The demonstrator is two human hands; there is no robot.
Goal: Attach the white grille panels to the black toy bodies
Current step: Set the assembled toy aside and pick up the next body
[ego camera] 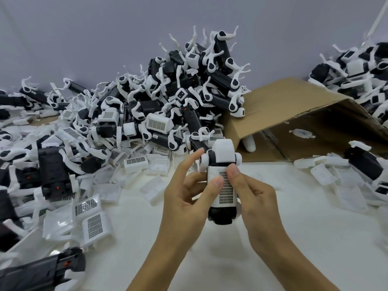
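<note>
**Both thumbs on the grille panel**

Right now my left hand (pixel 186 198) and my right hand (pixel 255 198) hold one black toy body (pixel 220 216) between them, just right of the frame's centre, lifted off the white table (pixel 294 238). My left grip is curled round the body's left side, with the thumb laid on the white grille panel (pixel 225 190) that sits on its upper face; the index finger points up, free of the toy. My right grip closes on the right side, thumb tip pressing the top of the grille. At the far end of the body a white cap (pixel 224 151) sits between two round white joints.

At the lower left of the frame another black body (pixel 42 274) lies at the edge. Above it, loose grille panels (pixel 95 226) are strewn across the table, some grid-up, some turned over.

Further back, centre and left, a tall heap of toy bodies (pixel 189 91) with white legs sticking out rises against the grey wall (pixel 84 28). To its right a cardboard box (pixel 294 114) lies tipped on its side, its opening facing me. A smaller heap (pixel 357 68) fills the upper right corner.
</note>
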